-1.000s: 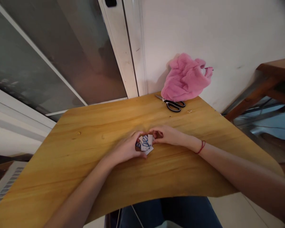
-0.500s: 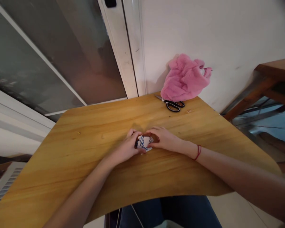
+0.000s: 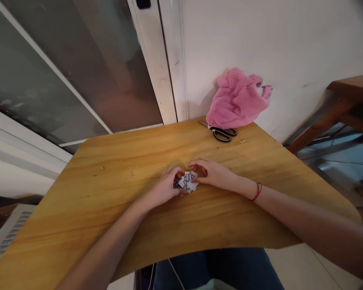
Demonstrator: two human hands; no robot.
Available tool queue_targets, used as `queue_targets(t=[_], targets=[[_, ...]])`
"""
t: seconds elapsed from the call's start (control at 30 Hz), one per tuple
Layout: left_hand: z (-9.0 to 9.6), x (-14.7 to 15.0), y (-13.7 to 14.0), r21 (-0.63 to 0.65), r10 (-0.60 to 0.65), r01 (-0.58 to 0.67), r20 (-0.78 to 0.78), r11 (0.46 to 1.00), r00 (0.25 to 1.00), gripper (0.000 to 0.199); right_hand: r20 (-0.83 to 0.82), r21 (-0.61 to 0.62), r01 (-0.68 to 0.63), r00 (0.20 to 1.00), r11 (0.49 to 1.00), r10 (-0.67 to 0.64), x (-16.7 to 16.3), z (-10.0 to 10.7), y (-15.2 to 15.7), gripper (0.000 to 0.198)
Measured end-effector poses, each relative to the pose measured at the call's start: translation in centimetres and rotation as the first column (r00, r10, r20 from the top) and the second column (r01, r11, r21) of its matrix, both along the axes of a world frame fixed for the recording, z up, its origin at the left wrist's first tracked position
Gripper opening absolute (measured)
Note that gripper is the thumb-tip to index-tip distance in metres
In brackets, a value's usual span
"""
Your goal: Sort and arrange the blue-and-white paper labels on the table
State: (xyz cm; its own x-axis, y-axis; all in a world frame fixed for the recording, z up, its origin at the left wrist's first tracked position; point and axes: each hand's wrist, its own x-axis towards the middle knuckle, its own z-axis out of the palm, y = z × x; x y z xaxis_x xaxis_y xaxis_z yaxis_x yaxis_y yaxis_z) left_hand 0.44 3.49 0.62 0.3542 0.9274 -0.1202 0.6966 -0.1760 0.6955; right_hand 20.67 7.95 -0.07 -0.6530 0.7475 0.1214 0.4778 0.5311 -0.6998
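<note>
Between the left hand (image 3: pixel 171 186) and right hand (image 3: pixel 210 173), paper pieces (image 3: pixel 187 181) lie inward from the near edge of the table (image 3: pixel 181 229). The left curls around them, its hold unclear; the right, fingers parted, touches with its thumb.

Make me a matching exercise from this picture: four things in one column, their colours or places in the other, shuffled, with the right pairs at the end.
Things:
1. paper pieces
2. scissors
3. cloth
4. bracelet

Colours or places:
A. pink, in a crumpled heap
B. red, around the right wrist
C. black-handled, at the far side of the table
D. white with blue marks, between the left hand and the right hand

Right pairs: 1-D, 2-C, 3-A, 4-B
</note>
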Motion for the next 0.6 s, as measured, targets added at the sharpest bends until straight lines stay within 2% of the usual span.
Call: queue_targets(t=[0.2, 0.37, 0.5, 0.6], targets=[[0.5, -0.9, 0.1, 0.035, 0.049, -0.045, -0.102, 0.998, 0.994, 0.055, 0.03, 0.073, 0.027, 0.999, 0.997, -0.029, -0.6, -0.4, -0.7, 0.042], [0.7, -1.1, 0.1, 0.05, -0.022, 0.03, -0.15, 0.998, 0.988, 0.034, 0.021, 0.032, 0.068, 0.997, 0.997, -0.069, -1.5, -0.5, -1.9, 0.038], [0.6, -0.6, -0.2, 0.037, -0.005, 0.012, -0.17, 0.999, 0.986, 0.024, 0.017, 0.094, 0.155, 0.987, 0.984, -0.157, -1.5, -0.4, -2.7, 0.047], [0.6, -0.4, -0.3, 0.038, 0.023, -0.016, -0.174, 0.999, 0.985, 0.022, 0.08, 0.131, 0.213, 0.971, 0.968, -0.224, -1.4, -0.2, -3.4, 0.055]])
